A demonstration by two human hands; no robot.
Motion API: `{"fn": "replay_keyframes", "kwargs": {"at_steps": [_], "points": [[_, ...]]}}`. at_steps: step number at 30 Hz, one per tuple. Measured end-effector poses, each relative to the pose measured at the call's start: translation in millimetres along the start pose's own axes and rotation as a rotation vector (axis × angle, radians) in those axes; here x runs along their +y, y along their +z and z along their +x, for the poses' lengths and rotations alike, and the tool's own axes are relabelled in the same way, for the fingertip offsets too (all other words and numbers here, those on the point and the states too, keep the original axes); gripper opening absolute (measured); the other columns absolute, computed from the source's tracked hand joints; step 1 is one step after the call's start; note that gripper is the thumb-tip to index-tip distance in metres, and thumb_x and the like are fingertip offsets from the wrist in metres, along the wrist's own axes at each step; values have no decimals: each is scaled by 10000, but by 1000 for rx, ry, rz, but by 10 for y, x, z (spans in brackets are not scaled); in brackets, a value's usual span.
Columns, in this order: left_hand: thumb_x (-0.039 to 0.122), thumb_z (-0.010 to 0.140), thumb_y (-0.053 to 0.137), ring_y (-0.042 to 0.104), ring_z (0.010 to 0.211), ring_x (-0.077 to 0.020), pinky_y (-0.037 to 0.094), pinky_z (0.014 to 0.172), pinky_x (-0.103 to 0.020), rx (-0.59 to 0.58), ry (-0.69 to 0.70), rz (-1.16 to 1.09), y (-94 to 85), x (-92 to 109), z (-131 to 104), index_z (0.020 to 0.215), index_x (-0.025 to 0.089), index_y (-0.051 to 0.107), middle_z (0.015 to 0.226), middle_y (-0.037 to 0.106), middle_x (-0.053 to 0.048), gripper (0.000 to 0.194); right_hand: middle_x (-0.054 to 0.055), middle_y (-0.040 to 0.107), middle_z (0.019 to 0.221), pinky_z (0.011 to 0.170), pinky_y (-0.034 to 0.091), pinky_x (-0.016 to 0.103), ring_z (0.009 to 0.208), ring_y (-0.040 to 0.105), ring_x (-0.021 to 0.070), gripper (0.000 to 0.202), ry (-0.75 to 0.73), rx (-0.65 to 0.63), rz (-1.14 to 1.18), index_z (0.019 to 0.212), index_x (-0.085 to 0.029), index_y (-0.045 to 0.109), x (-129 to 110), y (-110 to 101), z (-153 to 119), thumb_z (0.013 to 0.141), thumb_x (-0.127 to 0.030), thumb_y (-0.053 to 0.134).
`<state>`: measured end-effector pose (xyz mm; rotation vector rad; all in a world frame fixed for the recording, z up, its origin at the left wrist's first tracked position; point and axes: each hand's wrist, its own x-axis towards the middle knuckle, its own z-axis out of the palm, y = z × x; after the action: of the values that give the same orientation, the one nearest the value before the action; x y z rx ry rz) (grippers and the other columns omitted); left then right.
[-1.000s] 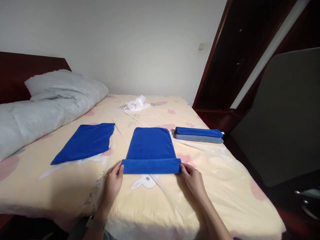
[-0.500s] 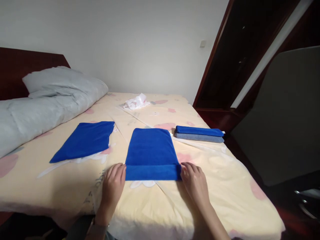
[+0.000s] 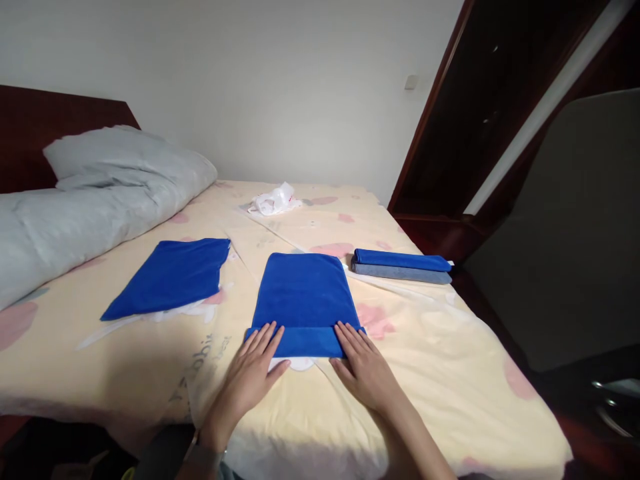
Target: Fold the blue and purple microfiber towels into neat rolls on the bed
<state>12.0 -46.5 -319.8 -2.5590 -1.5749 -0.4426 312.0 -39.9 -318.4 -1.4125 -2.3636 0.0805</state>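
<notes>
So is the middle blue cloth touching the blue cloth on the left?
Apart. The head view shows it: a strip of patterned bedsheet lies between the middle blue cloth and the left blue cloth.

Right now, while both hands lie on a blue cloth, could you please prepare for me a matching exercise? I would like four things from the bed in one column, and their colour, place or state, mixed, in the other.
Things
1. plastic bag
2. quilt
3. middle cloth
4. folded cloths

Descriptions
A. grey, bunched up on the left side of the bed
B. blue and grey, on the right side
C. white, crumpled, toward the wall
D. blue, under the left hand and right hand

Pairs: 1-C, 2-A, 3-D, 4-B
</notes>
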Motion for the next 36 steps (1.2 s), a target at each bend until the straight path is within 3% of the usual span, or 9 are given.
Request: {"fn": "replay_keyframes", "kwargs": {"at_steps": [4,7,11,15,18,22,25,30,36], "points": [[525,970,476,400,1428,-264,378,1157,-472,-15,-12,-9,-22,-180,-43,1554,238,290,1567,387,-91,676,116,413,1542,1195,337,478,1437,378,272,615,46,-18,90,1498,-125,418,120,-42,-1,902,-249,506],[376,968,509,488,1367,-260,419,1129,-461,33,-3,-40,-49,-332,-67,1479,244,441,1508,486,-76,532,128,499,1485,1179,363,473,1398,441,274,591,89,27,185,1432,-119,509,170,-53,11,843,-162,490],[202,930,480,607,1233,-240,468,1083,-429,157,-91,-177,-64,-512,-117,1311,258,609,1344,645,-62,407,89,622,1366,1066,473,445,1263,579,269,437,268,108,431,1312,-207,599,233,-97,21,891,-236,483],[334,945,498,688,1071,-226,556,941,-352,231,-273,-430,-73,-550,-128,1202,231,638,1177,719,-72,310,70,719,1170,947,522,399,1076,675,264,316,431,180,714,1181,-232,639,240,-189,43,939,-383,503],[444,932,523,717,948,-221,580,846,-316,272,-425,-556,-119,-508,-106,1132,221,649,1015,750,-53,326,78,723,1135,894,532,359,1018,690,258,352,476,214,882,1149,-217,637,215,-281,42,930,-474,540],[525,905,544,721,968,-230,578,834,-288,314,-537,-687,-172,-479,-93,1095,217,680,1020,761,-57,387,46,733,895,721,519,309,816,683,225,464,528,194,887,1199,-214,619,215,-386,-10,890,-559,589],[544,904,533,733,891,-226,583,800,-294,272,-567,-721,-163,-477,-95,1166,206,670,951,770,-61,448,-3,678,709,627,467,293,684,642,201,515,544,105,843,1271,-227,568,245,-409,-46,898,-583,563],[520,867,607,709,771,-189,569,761,-278,199,-471,-661,-158,-408,-88,1231,207,632,795,725,-15,480,27,723,830,720,504,333,786,686,227,558,555,-18,840,1359,-235,468,301,-406,-66,906,-551,549],[488,918,539,700,753,-186,567,723,-274,189,-394,-564,-152,-378,-93,1183,198,675,838,736,-45,415,73,751,1024,804,534,369,921,713,252,570,507,-7,861,1392,-245,439,332,-451,-108,888,-474,572]]}}
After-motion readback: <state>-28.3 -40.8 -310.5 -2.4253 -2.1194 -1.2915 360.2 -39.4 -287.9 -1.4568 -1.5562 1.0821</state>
